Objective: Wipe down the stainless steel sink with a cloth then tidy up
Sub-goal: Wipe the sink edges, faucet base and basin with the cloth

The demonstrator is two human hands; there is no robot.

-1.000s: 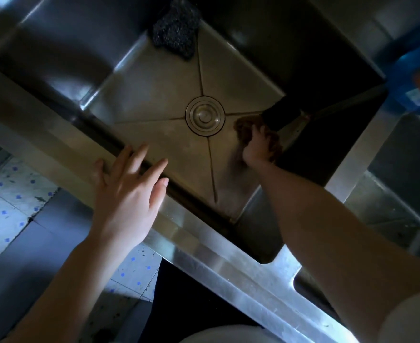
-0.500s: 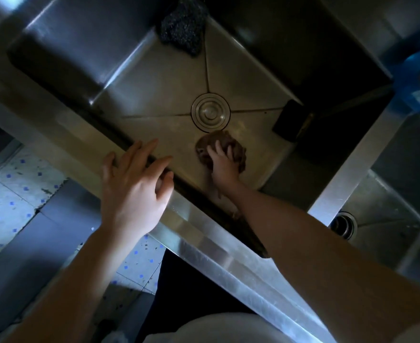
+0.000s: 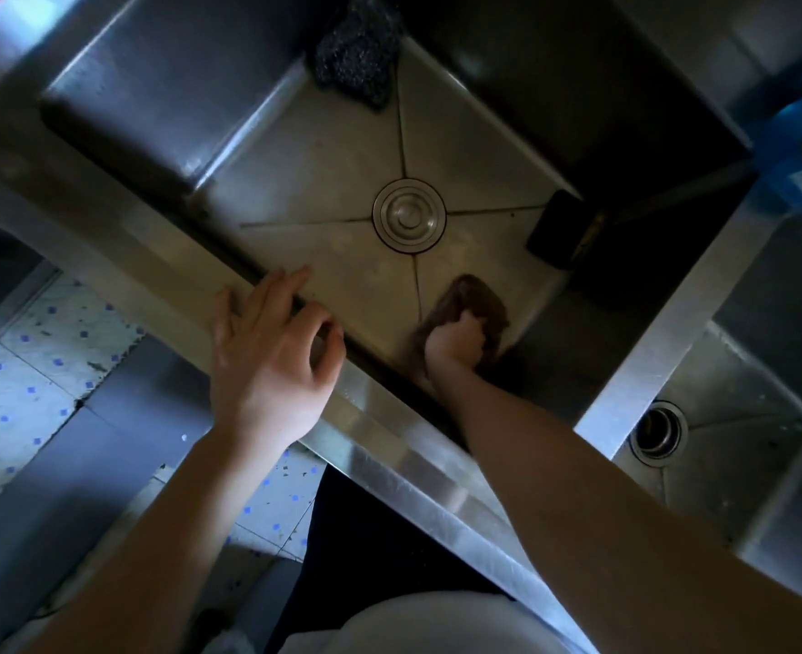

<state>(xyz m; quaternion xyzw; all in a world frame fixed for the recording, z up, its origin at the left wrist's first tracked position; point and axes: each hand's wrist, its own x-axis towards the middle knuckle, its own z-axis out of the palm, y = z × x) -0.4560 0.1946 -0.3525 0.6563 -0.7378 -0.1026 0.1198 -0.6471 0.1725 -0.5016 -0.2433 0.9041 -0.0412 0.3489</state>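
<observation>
Our brown cloth [image 3: 472, 299] lies on the sink [image 3: 323, 172] floor near the front wall, our right hand [image 3: 453, 344] curled round it, mid-wipe. Our left hand [image 3: 271, 365] rests loose-fingered, holding nothing, on the front rim. Next, we judge, come the walls and far corners.

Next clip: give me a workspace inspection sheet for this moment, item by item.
Surface: stainless steel sink, round drain cover in place.
Job's things: brown cloth on the basin floor near the front wall.
Clutter: steel wool scourer in the far corner; dark block by the right wall, kind unclear.
Grippers: right hand grips the cloth; left hand rests on the front rim, fingers relaxed.
Cables: nothing seen.
Surroundings: second basin with open drain; blue container; tiled floor.
</observation>
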